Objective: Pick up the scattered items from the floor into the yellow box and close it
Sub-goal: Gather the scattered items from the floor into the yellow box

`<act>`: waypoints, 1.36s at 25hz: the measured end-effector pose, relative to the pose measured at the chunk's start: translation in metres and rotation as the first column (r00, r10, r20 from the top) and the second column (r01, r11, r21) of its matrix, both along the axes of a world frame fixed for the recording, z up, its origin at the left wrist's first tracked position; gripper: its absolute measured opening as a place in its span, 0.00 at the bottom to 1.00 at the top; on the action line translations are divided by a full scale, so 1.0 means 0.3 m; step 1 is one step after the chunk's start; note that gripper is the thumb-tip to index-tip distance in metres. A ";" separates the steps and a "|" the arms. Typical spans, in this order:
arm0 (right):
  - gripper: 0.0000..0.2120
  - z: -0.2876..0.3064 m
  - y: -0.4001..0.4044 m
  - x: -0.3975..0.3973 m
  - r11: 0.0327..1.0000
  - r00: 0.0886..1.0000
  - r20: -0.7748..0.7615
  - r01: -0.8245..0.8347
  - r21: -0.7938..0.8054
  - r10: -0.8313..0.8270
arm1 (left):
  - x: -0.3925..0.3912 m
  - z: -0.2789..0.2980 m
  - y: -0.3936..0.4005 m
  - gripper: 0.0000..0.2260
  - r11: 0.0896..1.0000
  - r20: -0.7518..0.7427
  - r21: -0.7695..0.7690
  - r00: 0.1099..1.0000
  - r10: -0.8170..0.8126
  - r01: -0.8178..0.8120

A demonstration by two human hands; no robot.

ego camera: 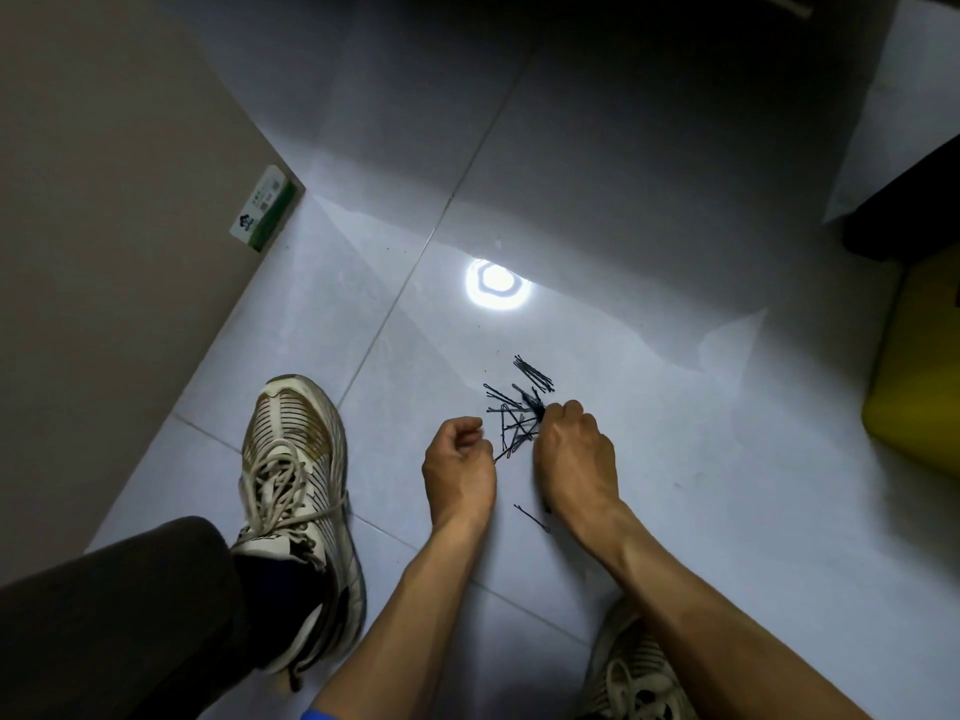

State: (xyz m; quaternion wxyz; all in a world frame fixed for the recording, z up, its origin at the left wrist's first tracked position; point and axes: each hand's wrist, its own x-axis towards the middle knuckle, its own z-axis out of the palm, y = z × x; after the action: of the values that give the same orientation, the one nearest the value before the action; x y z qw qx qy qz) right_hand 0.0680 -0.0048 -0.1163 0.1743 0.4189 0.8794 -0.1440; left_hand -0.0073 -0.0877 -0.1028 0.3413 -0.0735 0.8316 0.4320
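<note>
The floor (pixel 649 459) is pale grey glossy tile with thin grout lines running diagonally, dim towards the far side and lit near the middle, where a round lamp glare (pixel 496 283) reflects off the glaze; a beige wall or cabinet panel (pixel 104 200) rises on the left, with a small green-and-white carton (pixel 265 210) at its foot; at the right edge sits the yellow box (pixel 914 397), only partly in view, with something dark above it

The hairpins (pixel 519 407), thin and black, lie in a loose heap on the tile between lamp glare and hands; a neat bunch at the far end lies with its long axis slanting from upper left to lower right, while those nearer cross one another at many angles; a single stray pin (pixel 532 517) lies on the same slant between the two wrists

The right hand (pixel 574 449) has its fingers curled down into the near edge of the heap, pinching a tuft of pins; the left hand (pixel 457 470) is curled in a loose fist just beside the heap, one pin poking out at its fingertips, though whether it truly grips that pin I cannot tell

A white striped trainer (pixel 296 491) under a dark trouser leg stands to the left; a second trainer (pixel 634 672) shows under the right forearm
</note>
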 end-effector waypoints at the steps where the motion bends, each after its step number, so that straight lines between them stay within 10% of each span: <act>1: 0.11 0.001 0.010 -0.006 1.000 1.000 -0.007 0.008 -0.016 -0.008 | -0.001 -0.002 -0.002 0.11 1.000 0.001 -0.002 1.000 0.006 -0.006; 5: 0.04 -0.011 0.065 0.007 0.919 0.932 -0.185 0.245 -0.308 -0.311 | -0.002 -0.003 0.005 0.10 0.999 0.045 0.003 0.998 0.049 -0.050; 8: 0.07 0.012 0.108 0.037 0.648 0.740 -0.210 0.372 -0.665 -0.640 | 0.001 0.008 0.018 0.10 0.996 0.091 0.035 0.993 0.073 -0.076; 12: 0.07 0.117 0.137 0.087 0.218 0.409 -0.097 0.260 -0.941 -0.907 | 0.024 0.054 0.051 0.09 0.993 0.146 0.106 0.989 0.038 -0.053; 16: 0.09 0.321 0.210 0.218 0.035 0.141 -0.028 0.048 -0.998 -0.990 | 0.123 0.169 0.172 0.08 0.981 0.204 0.191 0.977 -0.065 0.025; 23: 0.10 0.699 0.579 0.696 0.119 -0.308 -0.195 0.251 -0.961 -0.931 | 0.499 0.582 0.636 0.08 0.782 0.269 0.536 0.813 -0.516 0.319; 26: 0.10 0.762 0.720 0.858 0.150 -0.293 -0.333 0.506 -0.849 -0.896 | 0.616 0.713 0.763 0.09 0.711 0.220 0.608 0.786 -0.578 0.353; 34: 0.10 0.757 0.714 0.848 0.259 -0.431 -0.445 0.424 -0.868 -0.785 | 0.533 0.638 0.702 0.13 0.797 0.319 0.572 0.842 -0.436 0.196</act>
State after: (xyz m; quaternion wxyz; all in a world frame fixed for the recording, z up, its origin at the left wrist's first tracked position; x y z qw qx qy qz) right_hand 0.3223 0.2095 0.1109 -0.4662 0.6205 0.2872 -0.5613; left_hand 0.1527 0.1228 0.0885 0.5938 0.0704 0.5864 0.5464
